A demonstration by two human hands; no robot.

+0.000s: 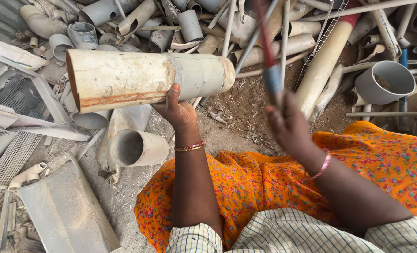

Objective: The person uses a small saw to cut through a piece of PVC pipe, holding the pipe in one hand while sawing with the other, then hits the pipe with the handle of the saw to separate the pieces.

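Two hands busy: left hand [179, 111] grips wide pipe [147, 77], right hand [288, 124] grips blurred tool [270, 65]; pipe scrap [246, 28] crowds beyond.

No packages, labels, signs or screens appear in the head view; every visible surface is plain and unmarked.
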